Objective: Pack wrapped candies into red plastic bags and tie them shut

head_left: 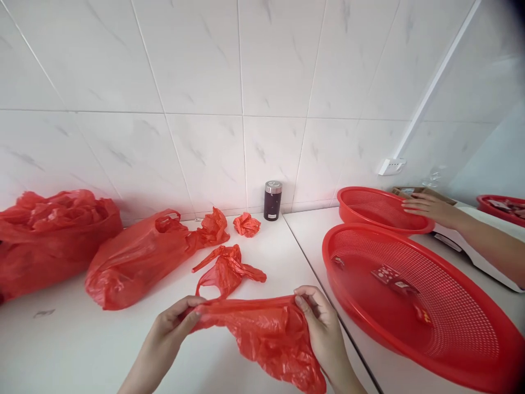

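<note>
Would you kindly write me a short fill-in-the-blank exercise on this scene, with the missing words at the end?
1. The plastic bag held between the left hand and the right hand is coloured ____.
2. The dark tumbler stands in front of the tiled ____.
3. The basket holding small packets is ____ in size than the round basket behind it.

Missing words: red; wall; larger.
</note>
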Tool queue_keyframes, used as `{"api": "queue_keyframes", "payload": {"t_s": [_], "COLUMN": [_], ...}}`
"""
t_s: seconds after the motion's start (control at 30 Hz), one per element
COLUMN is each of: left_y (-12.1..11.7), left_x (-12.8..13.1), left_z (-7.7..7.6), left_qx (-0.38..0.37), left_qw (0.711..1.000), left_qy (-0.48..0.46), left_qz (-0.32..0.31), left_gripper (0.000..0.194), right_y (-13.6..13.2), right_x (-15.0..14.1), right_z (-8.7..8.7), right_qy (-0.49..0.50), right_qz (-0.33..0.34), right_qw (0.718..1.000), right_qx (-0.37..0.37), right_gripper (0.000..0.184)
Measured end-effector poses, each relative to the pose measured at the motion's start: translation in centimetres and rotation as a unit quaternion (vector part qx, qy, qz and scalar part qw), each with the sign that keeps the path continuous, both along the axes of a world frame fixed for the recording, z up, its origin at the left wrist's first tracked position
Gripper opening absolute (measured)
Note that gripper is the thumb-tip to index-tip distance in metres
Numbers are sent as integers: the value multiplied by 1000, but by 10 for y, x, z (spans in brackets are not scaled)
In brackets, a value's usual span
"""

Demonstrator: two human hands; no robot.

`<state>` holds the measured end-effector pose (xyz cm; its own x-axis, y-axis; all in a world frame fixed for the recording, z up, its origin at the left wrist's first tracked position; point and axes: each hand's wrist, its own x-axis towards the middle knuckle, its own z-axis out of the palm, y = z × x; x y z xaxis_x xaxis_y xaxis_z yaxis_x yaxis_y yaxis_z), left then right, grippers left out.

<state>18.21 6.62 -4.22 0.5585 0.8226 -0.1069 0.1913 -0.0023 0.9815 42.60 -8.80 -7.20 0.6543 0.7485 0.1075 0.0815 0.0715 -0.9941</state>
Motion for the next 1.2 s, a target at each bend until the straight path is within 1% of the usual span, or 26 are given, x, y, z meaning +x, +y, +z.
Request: {"api": "queue_keyframes", "payload": {"t_s": [0.07,0.13,0.17,0.23,0.3,0.33,0.37,0.43,0.47,0.5,0.53,0.6,0.63,0.7,0.77,0.8,0.83,0.87,0.9,0.93,1.0,1.03,1.07,1.1,1.13,1.2], "left_y": [-4,-6,-7,-9,-9,-9,-9,-10,-12,-14,-17,-25,-29,-37,-43,-45,-46,-47,-47,-48,-48,-48,-48,-47,-47,-48], "left_x": [-14,-27,-33,-41,-44,-43,-41,-33,-27,-21,-15,-5,-1,4,4,3,1,-1,-3,-4,-6,-6,-6,-6,-7,-11], "left_z": [-2,-4,-5,-8,-8,-8,-8,-6,-4,-3,-1,2,3,6,9,11,12,13,14,15,18,20,22,23,25,26], "left_qx": [-11,-27,-41,-70,-82,-80,-78,-75,-74,-75,-80,-105,-123,-167,-208,-223,-233,-240,-242,-243,-226,-202,-167,-125,-84,-32], "left_qw": [999,991,985,974,971,971,970,969,971,975,979,982,982,979,967,958,950,944,941,940,942,944,946,947,944,936], "left_qy": [10,34,45,58,63,68,75,85,87,82,73,44,20,-55,-146,-181,-202,-212,-213,-210,-205,-207,-211,-215,-220,-221], "left_qz": [-48,-125,-163,-209,-214,-214,-219,-219,-208,-192,-174,-152,-143,-100,-22,17,52,78,98,114,142,159,180,205,230,274], "left_gripper": [28,26,29,48,66,66,58,39,35,33,32,32,32,32,33,33,33,33,37,46,66,73,77,80,81,84], "right_y": [2,5,7,10,12,12,12,7,4,1,-1,-4,-4,-3,-2,-3,-5,-8,-11,-14,-20,-21,-23,-25,-28,-37], "right_x": [2,6,9,12,16,17,17,14,10,4,-4,-23,-32,-46,-51,-49,-46,-41,-35,-29,-16,-11,-8,-6,-6,-8], "right_z": [-2,-6,-9,-15,-18,-18,-16,-5,3,13,23,38,41,39,28,23,19,17,18,22,34,39,43,44,42,30], "right_qy": [5,0,-6,-21,-49,-73,-105,-184,-219,-245,-266,-305,-335,-413,-475,-490,-495,-495,-495,-496,-500,-500,-495,-486,-475,-454], "right_qz": [2,1,3,17,33,28,14,-34,-52,-54,-35,55,109,184,220,230,239,249,254,253,236,215,185,152,122,93], "right_qw": [1000,1000,1000,999,998,996,993,980,972,966,963,950,936,890,846,833,826,823,822,822,825,831,842,855,866,882], "right_qx": [-5,-15,-19,-26,-37,-46,-56,-66,-63,-53,-38,-20,-21,-52,-97,-111,-120,-123,-123,-122,-119,-114,-107,-99,-93,-89], "right_gripper": [32,32,32,30,30,30,30,28,27,26,24,22,22,23,23,21,20,18,14,17,41,50,53,51,48,41]}}
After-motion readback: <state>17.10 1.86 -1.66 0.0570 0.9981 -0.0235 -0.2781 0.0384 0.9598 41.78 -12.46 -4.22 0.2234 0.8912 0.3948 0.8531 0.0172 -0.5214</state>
